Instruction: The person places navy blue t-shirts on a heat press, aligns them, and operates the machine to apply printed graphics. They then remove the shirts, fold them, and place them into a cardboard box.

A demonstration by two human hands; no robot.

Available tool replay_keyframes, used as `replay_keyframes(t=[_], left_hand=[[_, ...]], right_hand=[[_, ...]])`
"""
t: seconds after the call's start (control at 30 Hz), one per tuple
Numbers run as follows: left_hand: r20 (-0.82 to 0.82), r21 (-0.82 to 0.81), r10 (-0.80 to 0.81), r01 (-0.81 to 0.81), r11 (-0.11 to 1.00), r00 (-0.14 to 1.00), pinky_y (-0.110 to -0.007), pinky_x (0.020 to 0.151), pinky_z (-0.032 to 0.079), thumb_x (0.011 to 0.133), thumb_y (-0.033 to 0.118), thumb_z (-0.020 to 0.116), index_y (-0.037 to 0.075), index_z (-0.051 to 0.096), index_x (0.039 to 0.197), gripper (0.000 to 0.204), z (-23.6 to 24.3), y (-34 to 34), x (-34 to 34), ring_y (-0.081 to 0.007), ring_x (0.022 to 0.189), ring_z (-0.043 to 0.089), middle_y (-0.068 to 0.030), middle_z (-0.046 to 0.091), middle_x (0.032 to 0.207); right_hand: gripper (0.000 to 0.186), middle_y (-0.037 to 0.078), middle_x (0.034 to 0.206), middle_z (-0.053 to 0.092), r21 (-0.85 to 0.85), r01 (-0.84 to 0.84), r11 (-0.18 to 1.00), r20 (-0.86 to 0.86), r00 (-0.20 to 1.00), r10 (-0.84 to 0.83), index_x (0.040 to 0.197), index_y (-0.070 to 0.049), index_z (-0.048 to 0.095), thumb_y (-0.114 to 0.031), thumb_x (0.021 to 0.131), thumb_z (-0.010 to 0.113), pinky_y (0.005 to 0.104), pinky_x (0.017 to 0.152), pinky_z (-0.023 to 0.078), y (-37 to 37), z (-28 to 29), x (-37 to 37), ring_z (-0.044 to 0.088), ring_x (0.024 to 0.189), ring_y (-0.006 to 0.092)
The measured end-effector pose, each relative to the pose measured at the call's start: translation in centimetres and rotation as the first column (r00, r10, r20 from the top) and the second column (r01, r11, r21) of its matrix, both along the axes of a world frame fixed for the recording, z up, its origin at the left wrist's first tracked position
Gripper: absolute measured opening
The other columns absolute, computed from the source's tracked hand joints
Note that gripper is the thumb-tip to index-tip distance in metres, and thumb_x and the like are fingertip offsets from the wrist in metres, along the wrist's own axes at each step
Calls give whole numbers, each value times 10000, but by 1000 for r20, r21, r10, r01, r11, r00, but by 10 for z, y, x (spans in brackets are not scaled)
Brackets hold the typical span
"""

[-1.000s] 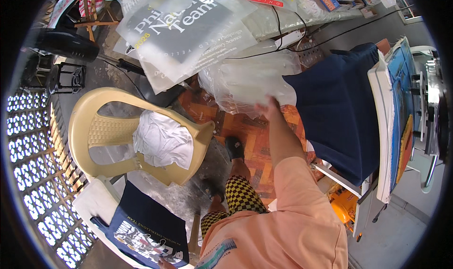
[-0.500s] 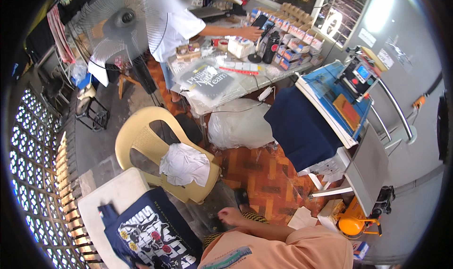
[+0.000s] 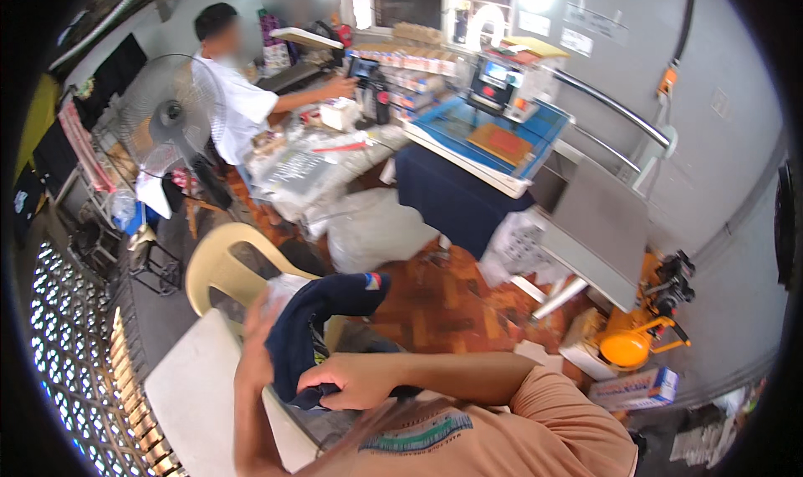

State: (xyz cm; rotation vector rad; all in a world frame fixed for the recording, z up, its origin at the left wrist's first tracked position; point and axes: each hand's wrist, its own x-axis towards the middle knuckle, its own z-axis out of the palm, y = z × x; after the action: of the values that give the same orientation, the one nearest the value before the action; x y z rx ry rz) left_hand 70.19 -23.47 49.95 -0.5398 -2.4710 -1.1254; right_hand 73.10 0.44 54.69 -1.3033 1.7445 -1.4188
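The right grip (image 3: 355, 382) is clamped on a navy garment (image 3: 297, 331), its fingers curled over a fold between 4 and 5 o'clock of the cloth. The left grip (image 3: 258, 322) is blurred at the garment's 9 o'clock edge; whether it is closed on the fabric, I cannot tell. The right forearm runs almost level from 3 o'clock, bent across the body with the back of the hand up. The left forearm rises from 7 o'clock, nearly upright.

The garment hangs bunched in front of the torso, its long axis climbing toward 12 and bending over so that 1 sleeve, with a small coloured patch, points to 2 o'clock.

Just beyond it, between 10 and 11, stands a cream plastic chair (image 3: 201, 264), partly hidden by the left hand and the garment. A white desk (image 3: 188, 385) lies at 8 o'clock, beside the left forearm. At 1 o'clock a bulky plastic bag (image 3: 376, 230) sits on the floor, near a blue-topped press (image 3: 439, 126) draped with navy cloth (image 3: 443, 201). A grey panel (image 3: 598, 234) is at 2, a yellow machine (image 3: 626, 349) at 3. Farther off, a cluttered desk (image 3: 355, 161) is at 12, a fan (image 3: 171, 113) at 11, and a person in white (image 3: 238, 101) between them.
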Motion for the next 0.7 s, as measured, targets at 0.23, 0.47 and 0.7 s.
replay_keyframes(t=[0.23,0.47,0.7], left_hand=[[133,103,-990,994,-29,-43,-504,1205,297,732,248,841,91,667,1308,622,-84,325,-71,-391,1410,448,-133,590,1426],[388,251,-921,960,122,16,-391,1010,466,639,130,921,55,765,1031,428,29,422,-44,-296,1155,638,-125,713,1149],[279,-151,-790,838,525,546,-389,716,535,670,136,904,54,699,915,329,53,479,-75,-340,837,692,-129,706,963]], right_hand=[[361,166,1073,694,53,606,794,-179,788,-589,1206,-35,653,-206,901,743,373,839,526,245,35,96,680,953,299],[521,154,1136,684,51,952,303,-313,303,-900,1279,-52,601,-36,801,807,421,889,526,421,45,188,667,1060,340],[407,164,1031,692,248,913,-324,-575,-130,-808,1097,-22,683,55,714,799,408,845,519,504,3,213,662,981,387]])
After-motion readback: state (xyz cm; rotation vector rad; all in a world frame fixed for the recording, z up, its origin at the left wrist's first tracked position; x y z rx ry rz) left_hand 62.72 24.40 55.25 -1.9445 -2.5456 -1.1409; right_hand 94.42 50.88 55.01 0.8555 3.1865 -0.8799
